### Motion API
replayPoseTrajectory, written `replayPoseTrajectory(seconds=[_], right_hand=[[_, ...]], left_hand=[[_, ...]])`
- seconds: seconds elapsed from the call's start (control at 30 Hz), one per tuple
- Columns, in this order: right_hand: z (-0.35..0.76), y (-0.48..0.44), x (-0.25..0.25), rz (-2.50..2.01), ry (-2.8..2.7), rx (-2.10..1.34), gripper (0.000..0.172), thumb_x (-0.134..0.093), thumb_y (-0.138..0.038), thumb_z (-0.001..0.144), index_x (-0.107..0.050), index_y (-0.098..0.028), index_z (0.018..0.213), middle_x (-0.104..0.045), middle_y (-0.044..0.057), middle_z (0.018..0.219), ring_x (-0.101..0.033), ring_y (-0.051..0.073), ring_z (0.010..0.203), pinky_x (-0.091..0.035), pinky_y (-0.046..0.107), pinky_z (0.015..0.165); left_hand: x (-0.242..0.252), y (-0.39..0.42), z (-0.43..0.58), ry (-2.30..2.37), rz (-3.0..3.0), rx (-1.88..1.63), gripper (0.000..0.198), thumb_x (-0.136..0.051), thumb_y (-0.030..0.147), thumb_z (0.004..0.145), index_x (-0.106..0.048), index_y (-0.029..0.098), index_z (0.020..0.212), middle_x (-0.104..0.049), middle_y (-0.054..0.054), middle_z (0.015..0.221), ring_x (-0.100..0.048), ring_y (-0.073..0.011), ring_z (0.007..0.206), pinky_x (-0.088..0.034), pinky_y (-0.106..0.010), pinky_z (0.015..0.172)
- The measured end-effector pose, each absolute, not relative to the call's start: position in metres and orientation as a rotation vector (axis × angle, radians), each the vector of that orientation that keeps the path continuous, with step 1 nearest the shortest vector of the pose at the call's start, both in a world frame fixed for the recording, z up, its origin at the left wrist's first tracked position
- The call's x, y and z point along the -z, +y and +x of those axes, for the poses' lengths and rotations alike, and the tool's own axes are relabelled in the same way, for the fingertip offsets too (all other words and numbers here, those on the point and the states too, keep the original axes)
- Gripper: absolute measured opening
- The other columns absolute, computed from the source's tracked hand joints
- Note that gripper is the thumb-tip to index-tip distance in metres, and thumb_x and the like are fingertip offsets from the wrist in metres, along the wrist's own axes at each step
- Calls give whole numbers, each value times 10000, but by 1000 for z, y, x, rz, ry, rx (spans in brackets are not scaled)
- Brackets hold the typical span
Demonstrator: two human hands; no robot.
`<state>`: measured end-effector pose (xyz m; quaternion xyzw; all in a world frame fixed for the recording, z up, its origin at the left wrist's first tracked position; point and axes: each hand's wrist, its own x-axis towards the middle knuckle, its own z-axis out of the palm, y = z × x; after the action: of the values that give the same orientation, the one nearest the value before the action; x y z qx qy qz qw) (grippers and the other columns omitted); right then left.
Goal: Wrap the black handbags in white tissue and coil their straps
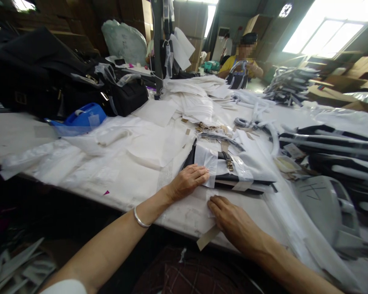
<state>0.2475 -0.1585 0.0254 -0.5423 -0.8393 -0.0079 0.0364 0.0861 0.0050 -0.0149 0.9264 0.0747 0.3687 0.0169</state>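
A black handbag (233,179) lies on the table in front of me, with a gold buckle (230,164) on its strap. White wrapping sheet (206,157) and clear tape cover part of its front. My left hand (190,179) rests with fingers stretched over the bag's left side, pressing on the wrapping. Just below the bag, my right hand (225,212) is closed, its fingertips together at a whitish, see-through piece (213,198). What they grip is hard to make out. From under that hand sticks out a tan strip (208,237), near the table's edge.
At right stands a grey tape dispenser (322,208) beside stacked wrapped black bags (331,143). A blue dispenser (86,118) and black bags (122,94) are at left. White sheets (193,102) pile up behind. A person (233,67) holds a bag across the table.
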Motion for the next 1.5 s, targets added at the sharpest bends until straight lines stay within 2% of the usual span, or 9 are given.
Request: replayPoseTrajectory(seconds=[0.23,0.43,0.6,0.87,1.03,1.17,1.27,1.37,1.5], right_hand=[[247,-153,-12,-1502,-2345,287,174,-501,-77,911,-631,-193,916,-690,73,895,-616,225,829,-506,365,734],[245,-151,-19,-1288,-2260,411,204,-484,-77,949,-642,-205,928,-718,53,1074,-600,238,1104,-450,452,987],[250,-141,-33,-1323,-2180,514,160,-531,-65,912,-638,-185,906,-588,146,1359,-451,301,1357,-386,561,1117],[260,-128,-26,-1411,-2192,383,220,-443,-75,943,-619,-191,1008,-683,127,1236,-599,260,1227,-509,512,1042],[261,-130,-21,-1373,-2160,365,235,-441,-79,944,-625,-200,1026,-700,112,1210,-631,248,1185,-525,483,1026],[261,-132,-20,-1352,-2147,361,244,-434,-55,941,-609,-186,1050,-696,123,1214,-620,240,1202,-514,483,1038],[261,-132,-19,-1340,-2150,346,262,-419,-35,933,-602,-185,1047,-697,123,1210,-620,235,1201,-513,484,1037],[262,-133,-19,-1332,-2145,297,271,-416,-38,930,-602,-197,1046,-693,115,1213,-609,230,1215,-501,490,1047],[261,-140,-20,-1348,-2129,292,265,-444,-69,922,-613,-210,1069,-683,96,1218,-578,244,1240,-466,515,1057]], left_hand=[[14,4,88,214,2894,-1226,262,-403,176,1021,-590,165,1205,-673,-69,1245,-585,-182,1207,-448,-381,1083],[15,2,88,163,2993,-1189,247,-457,204,1009,-604,192,1207,-657,-62,1279,-583,-210,1211,-450,-398,1068],[16,3,89,134,2997,-1223,215,-484,201,1001,-622,204,1166,-658,-67,1274,-586,-209,1213,-455,-410,1060],[15,-2,86,229,2820,-1060,277,-436,154,997,-545,155,1252,-650,-90,1280,-551,-177,1255,-410,-401,1118],[0,-3,76,234,2516,-861,390,-586,167,891,-547,165,1279,-614,-104,1339,-521,-211,1304,-383,-422,1145],[-10,0,82,347,2373,-839,284,-401,209,1012,-675,198,1087,-719,-27,1168,-651,-158,1134,-509,-297,1006],[-7,-3,91,446,2379,-914,215,-488,221,987,-698,179,968,-755,-23,1038,-698,-151,1019,-544,-264,933],[1,-11,96,495,2431,-982,79,-646,221,904,-700,179,942,-756,-38,1030,-690,-182,1052,-523,-323,988],[11,-20,97,529,2540,-1062,144,-648,223,906,-675,178,1039,-752,-60,1039,-678,-214,1089,-485,-433,1042]])
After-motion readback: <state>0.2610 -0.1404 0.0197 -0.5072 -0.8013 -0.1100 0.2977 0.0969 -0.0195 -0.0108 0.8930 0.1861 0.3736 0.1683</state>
